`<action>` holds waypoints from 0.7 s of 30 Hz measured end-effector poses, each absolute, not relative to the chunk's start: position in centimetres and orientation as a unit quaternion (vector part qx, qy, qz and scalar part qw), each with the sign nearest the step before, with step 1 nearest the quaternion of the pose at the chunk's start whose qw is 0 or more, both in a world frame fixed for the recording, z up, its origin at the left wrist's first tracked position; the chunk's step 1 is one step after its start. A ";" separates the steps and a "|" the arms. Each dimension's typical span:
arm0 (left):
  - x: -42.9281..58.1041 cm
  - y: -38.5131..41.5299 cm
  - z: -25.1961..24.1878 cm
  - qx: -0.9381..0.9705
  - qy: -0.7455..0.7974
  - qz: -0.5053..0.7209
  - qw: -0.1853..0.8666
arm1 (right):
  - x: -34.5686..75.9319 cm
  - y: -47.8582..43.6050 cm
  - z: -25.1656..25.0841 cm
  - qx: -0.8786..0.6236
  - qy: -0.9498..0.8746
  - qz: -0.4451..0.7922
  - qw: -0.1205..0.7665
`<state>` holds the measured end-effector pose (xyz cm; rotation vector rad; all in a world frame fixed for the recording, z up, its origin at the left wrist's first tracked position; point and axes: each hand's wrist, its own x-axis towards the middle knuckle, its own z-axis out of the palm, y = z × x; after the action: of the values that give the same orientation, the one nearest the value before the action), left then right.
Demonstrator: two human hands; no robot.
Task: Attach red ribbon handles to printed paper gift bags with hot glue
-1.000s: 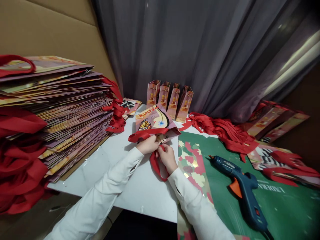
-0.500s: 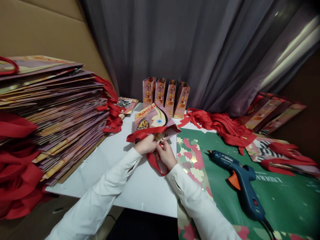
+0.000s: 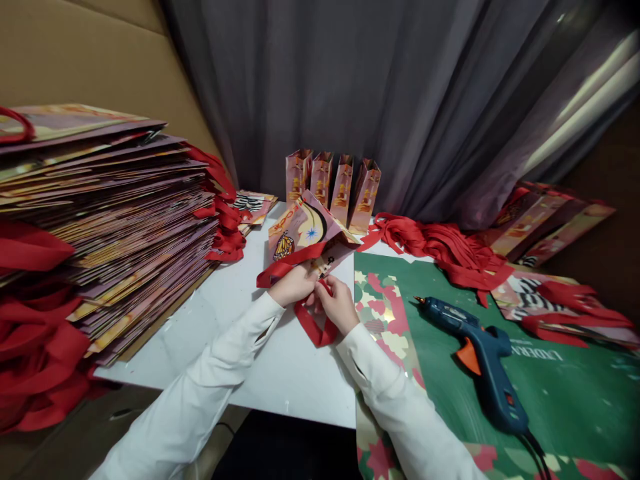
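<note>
A small printed paper bag (image 3: 300,230) with a butterfly picture lies tilted at the middle of the white table, its mouth toward me. Closed on the near edge of that bag is my left hand (image 3: 296,285), fingers partly hidden inside or behind it. My right hand (image 3: 337,303) pinches a red ribbon (image 3: 316,327) close beside the left fingers. This ribbon hangs in a loop below the hands. Another stretch of red ribbon crosses the bag's front edge at the left. The fingertips meet near the bag's mouth, and exactly what they press there is hidden.
A tall stack of flat bags (image 3: 140,233) with red ribbons stands at the left. Several upright bags (image 3: 364,197) line the back. Loose red ribbons (image 3: 440,250) lie behind a green sheet (image 3: 565,407), which carries a blue glue gun (image 3: 483,360). More bags (image 3: 530,220) stand far right.
The bag has tilted and turned slightly in my hands. My right hand has shifted a little to the right, and the ribbon loop below it has opened wider.
</note>
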<state>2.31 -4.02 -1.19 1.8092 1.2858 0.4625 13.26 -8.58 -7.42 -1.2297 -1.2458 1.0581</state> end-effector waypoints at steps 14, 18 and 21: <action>2.5 -4.5 -1.1 0.729 0.504 0.165 0.432 | 13.4 -8.2 -7.8 -0.513 -0.539 0.408 0.529; 2.5 -4.5 -0.9 0.748 0.512 0.143 0.397 | 13.9 -7.9 -7.9 -0.501 -0.523 0.451 0.521; 2.6 -4.6 -1.0 0.762 0.506 0.120 0.385 | 13.9 -7.9 -8.0 -0.505 -0.531 0.448 0.513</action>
<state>2.60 -4.57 -1.03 1.9424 1.2890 0.3044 13.92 -7.90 -8.04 -1.2148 -1.2769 1.0765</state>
